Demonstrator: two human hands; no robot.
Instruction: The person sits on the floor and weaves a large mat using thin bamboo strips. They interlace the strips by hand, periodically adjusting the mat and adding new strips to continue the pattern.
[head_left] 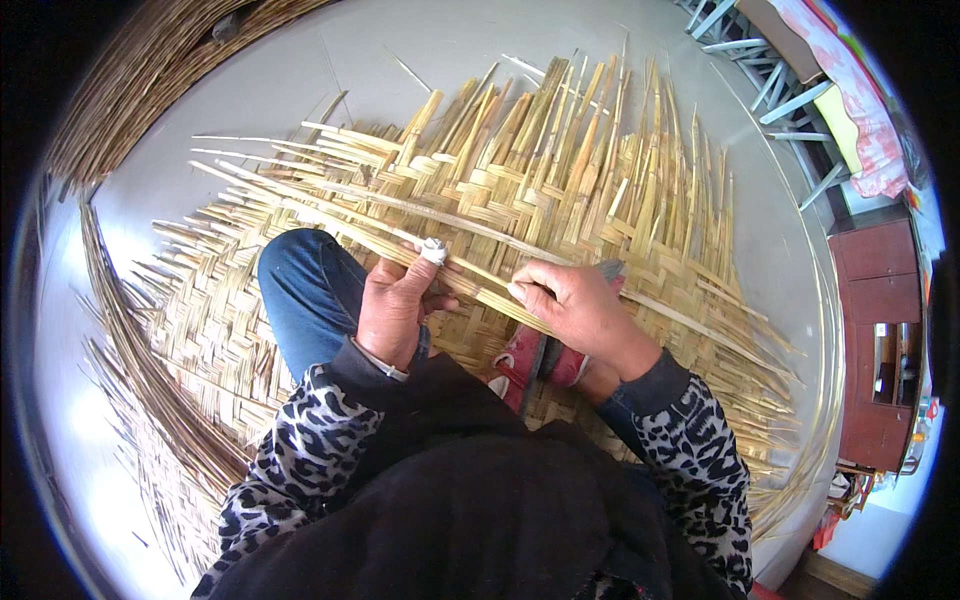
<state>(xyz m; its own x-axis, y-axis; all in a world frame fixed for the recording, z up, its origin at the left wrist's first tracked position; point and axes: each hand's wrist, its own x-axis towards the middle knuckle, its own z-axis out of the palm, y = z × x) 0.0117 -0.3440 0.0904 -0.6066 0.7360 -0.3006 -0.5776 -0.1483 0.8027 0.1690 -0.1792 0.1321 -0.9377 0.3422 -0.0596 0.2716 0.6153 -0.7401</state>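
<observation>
The person's left hand (393, 308) was above the middle of the herringbone-woven reed mat (545, 215), its taped thumb and fingers closed around slender split-reed strips (490, 297). The right hand (580, 308), also above the mat's middle, had its fingers curled and its thumb pressed near the index finger at the same strips; how firmly they gripped, one could not tell. The strips slanted over the mat toward its far left edge. Red shoes (518, 362) rested on the mat; a long reed bundle (165, 375) lay along its left side.
</observation>
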